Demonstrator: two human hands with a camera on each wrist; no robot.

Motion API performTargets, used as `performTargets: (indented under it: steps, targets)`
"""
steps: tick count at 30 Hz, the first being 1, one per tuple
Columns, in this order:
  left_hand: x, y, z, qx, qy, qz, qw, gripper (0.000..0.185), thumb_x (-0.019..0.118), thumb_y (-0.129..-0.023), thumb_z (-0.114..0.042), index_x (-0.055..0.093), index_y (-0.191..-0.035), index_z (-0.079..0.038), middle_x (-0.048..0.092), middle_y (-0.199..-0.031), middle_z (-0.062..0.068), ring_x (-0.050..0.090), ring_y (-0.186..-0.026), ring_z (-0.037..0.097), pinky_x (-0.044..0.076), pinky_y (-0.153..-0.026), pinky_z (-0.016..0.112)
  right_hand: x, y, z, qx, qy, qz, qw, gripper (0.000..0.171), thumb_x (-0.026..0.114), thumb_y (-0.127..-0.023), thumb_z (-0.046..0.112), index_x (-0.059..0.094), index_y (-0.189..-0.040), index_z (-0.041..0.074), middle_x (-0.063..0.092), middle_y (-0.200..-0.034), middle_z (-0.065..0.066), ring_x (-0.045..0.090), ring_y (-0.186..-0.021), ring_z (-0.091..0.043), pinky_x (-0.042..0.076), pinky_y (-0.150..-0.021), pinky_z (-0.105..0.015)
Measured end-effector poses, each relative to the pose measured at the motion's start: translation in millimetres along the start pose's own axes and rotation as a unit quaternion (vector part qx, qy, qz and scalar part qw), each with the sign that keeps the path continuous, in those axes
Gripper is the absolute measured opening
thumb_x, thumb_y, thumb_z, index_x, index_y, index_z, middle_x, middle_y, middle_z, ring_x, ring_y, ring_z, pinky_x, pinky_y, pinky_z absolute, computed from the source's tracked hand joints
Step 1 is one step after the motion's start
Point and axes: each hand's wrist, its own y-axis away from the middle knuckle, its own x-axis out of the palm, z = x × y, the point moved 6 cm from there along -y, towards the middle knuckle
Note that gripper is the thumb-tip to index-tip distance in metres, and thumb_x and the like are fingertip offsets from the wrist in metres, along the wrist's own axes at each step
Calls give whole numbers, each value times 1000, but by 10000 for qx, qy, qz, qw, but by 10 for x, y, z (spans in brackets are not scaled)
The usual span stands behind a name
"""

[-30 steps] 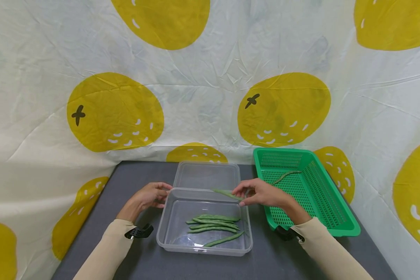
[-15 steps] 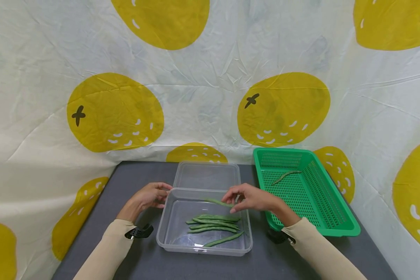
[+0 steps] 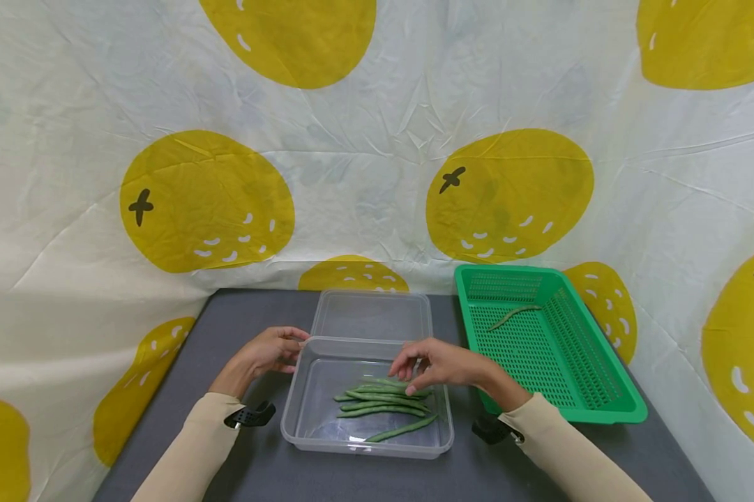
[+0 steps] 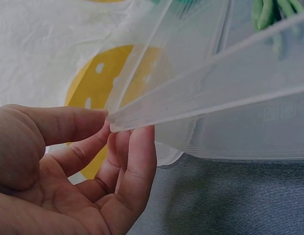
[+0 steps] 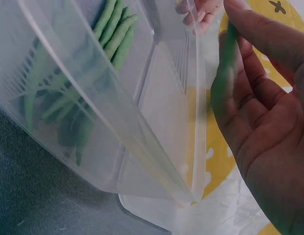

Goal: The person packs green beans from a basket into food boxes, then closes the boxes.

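Observation:
A clear plastic container [image 3: 364,450] stands in the middle of the table, several green beans [image 3: 383,410] lying in it. My left hand [image 3: 275,351] pinches its back left rim corner, thumb [image 4: 76,122] against the rim edge and curled fingers [image 4: 139,166] beneath. Over the container's back right part, my right hand [image 3: 436,364] holds one green bean [image 5: 225,73] between thumb and fingers. In the head view this bean points left, low over the others, and its right end is hidden by the hand.
A green perforated basket [image 3: 555,348] stands to the right, a single green bean [image 3: 513,316] on its floor. Behind the container lies its clear lid [image 3: 372,314]. A white cloth with yellow fruit shapes [image 3: 358,202] hangs behind the grey table [image 3: 245,314].
My right hand has moved left and down with its green bean, from the container's back right rim to close over the beans inside. The left hand stays at the corner.

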Motion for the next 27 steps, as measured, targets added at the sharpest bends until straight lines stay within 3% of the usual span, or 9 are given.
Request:
performTargets:
  steps: [9,15,20,27]
  targets:
    - [3,14,-8,-8,-94,-30,10000,36,58,-99,-9,57,-133,5,70,-108,16,68,-89,25,57,-71,38,-101,79,-20,171,17,-344,9993,30,75,-92,14,71,-121,19,69,-105,-2,65,-97,-20,55,-90,-43]
    - [0,15,-14,0,-69,-26,10000,36,58,-100,-10,56,-133,5,71,-105,15,68,-87,23,57,-69,37,-220,185,-20,150,120,-506,9985,29,74,-93,14,71,-122,18,69,-104,-6,65,-96,-21,55,-90,-45]
    - [-2,10,-14,16,-109,-31,9999,36,58,-101,-11,56,-132,5,71,-106,16,68,-85,22,57,-69,37,-324,284,-21,132,117,-632,9978,28,72,-95,13,70,-122,15,67,-105,-16,65,-95,-22,56,-88,-39]
    - [-3,11,-15,42,-157,-65,9998,35,59,-100,-11,57,-132,5,70,-108,17,67,-86,23,58,-70,38,-466,433,-39,159,186,-855,9960,29,71,-95,14,70,-123,15,68,-105,-15,65,-94,-22,57,-84,-37]
